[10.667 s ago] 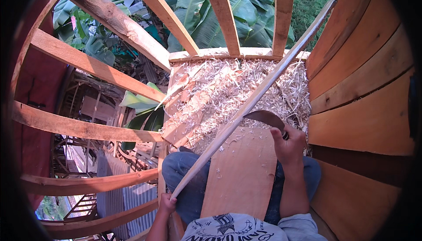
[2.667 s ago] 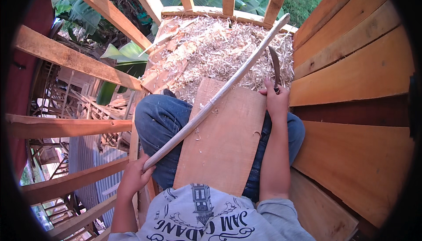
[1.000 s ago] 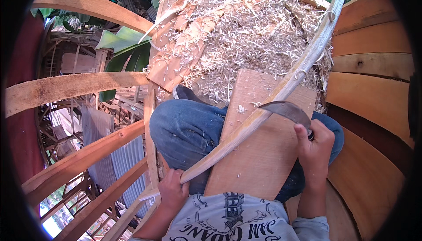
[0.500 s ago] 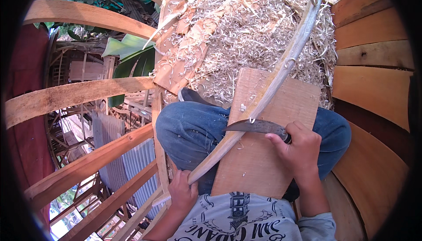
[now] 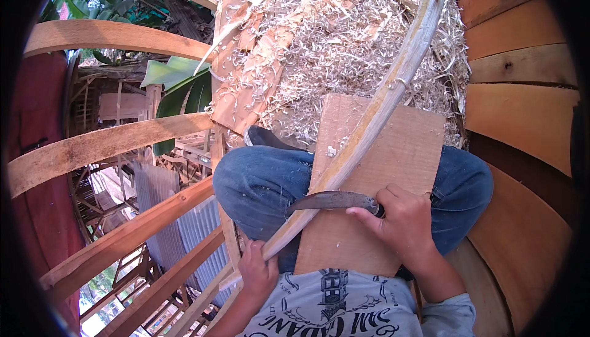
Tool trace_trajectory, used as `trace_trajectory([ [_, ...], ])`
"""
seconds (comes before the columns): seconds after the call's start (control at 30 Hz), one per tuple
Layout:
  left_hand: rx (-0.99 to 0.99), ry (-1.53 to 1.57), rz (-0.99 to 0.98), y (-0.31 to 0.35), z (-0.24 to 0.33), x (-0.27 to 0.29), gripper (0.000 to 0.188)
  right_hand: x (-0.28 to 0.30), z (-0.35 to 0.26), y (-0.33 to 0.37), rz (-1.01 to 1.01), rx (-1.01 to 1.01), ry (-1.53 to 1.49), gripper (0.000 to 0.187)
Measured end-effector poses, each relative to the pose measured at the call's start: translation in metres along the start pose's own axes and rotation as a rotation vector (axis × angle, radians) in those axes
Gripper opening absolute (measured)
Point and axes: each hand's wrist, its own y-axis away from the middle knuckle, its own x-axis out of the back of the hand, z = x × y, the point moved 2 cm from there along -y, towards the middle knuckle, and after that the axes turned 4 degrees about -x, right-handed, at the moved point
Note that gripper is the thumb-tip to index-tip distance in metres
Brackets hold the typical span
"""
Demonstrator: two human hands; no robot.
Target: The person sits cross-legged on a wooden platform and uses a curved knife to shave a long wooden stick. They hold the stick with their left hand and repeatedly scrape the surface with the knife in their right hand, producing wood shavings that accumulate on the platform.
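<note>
A long, pale, slightly bent wooden pole (image 5: 382,106) slants from the far right across my lap to the lower left. My left hand (image 5: 258,269) is closed round its near end. In my right hand (image 5: 402,217) is the handle of a knife (image 5: 332,200) with a dark curved blade. The blade lies across the pole, touching it a little above my left hand, its tip pointing left. Under the pole a flat wooden board (image 5: 393,152) rests on my crossed legs. Most of the knife's handle is hidden by my fingers.
Curly wood shavings (image 5: 344,48) cover the floor in front of me, with some planks (image 5: 264,60) among them. A slatted wooden railing (image 5: 110,141) runs along the left, with a banana leaf (image 5: 178,82) beside it. Overlapping orange boards (image 5: 519,118) form a wall at right.
My right hand has drawn the knife down along the pole toward me and to the left. My left hand keeps its hold on the near end.
</note>
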Motion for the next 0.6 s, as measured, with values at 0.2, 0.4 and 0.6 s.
trace_trajectory([
  [0.2, -0.012, 0.003, 0.007, -0.002, 0.003, 0.000, 0.024, 0.007, 0.005, -0.013, 0.069, -0.046, 0.042, 0.049],
  [0.4, -0.002, -0.001, 0.017, -0.003, 0.005, 0.001, 0.024, 0.013, 0.011, -0.021, 0.113, -0.067, 0.072, 0.049],
  [0.6, -0.009, -0.011, 0.018, -0.004, 0.008, 0.002, 0.020, 0.014, 0.010, -0.025, 0.125, -0.087, 0.084, 0.048],
])
